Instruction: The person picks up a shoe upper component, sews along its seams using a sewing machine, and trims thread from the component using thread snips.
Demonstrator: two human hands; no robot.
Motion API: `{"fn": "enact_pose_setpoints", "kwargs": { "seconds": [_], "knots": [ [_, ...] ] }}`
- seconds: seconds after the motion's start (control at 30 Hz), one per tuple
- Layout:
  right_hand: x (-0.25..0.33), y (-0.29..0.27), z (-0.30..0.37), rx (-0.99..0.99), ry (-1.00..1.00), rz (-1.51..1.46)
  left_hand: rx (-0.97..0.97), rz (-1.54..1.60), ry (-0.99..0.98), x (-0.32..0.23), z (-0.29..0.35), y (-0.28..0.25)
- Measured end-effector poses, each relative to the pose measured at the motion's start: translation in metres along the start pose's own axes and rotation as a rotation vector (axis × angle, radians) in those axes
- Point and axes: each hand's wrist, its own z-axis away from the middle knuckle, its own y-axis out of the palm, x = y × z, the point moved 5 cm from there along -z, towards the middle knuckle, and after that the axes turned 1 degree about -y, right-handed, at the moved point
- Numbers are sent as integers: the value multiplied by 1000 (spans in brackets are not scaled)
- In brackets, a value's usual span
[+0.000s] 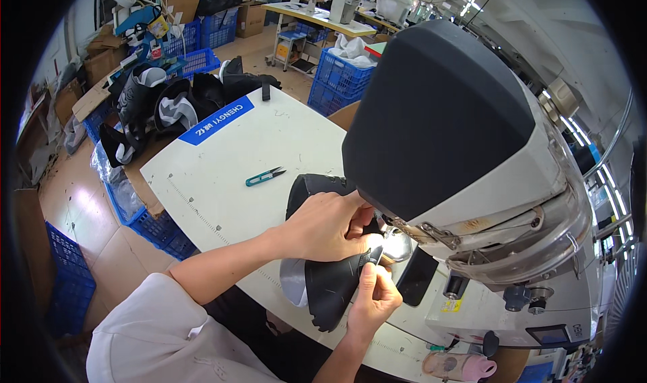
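Observation:
A black leather-like piece (330,285) with a notched lower edge and a pale grey lining lies under the head of a sewing machine (438,120). My left hand (330,224) is closed on it, fingers curled close to the needle area. Below, my right hand (374,299) pinches the piece's right edge between thumb and fingers. The machine head hides the left fingertips in part, and the needle does not show clearly. On the white table (236,154), beyond my left hand, rests a pair of teal thread snips (265,177).
A dark phone (418,276) lies right of my hands, beside the machine base. Near the front right is a pink-capped bottle (461,367). Black pieces with grey lining (176,110) are heaped past the table's left edge. Blue crates (340,79) and another sewing table (317,20) stand behind.

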Motion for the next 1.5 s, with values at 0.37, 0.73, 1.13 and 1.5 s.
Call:
{"fn": "enact_pose_setpoints", "kwargs": {
  "seconds": [0.37, 0.73, 1.13, 1.5],
  "knots": [
    [2, 6, -3, -52, 59, 18, -21, -61, 78, 3, -6, -4],
    [-42, 4, 23, 392, 528, -398, -19, 265, 40, -26, 25, -1],
    [16, -2, 32, 239, 49, 348, -24, -111, 51, -17, 5, 10],
    [-4, -17, 24, 249, 110, 69, -24, 220, 30, -11, 22, 20]
  ]
}}
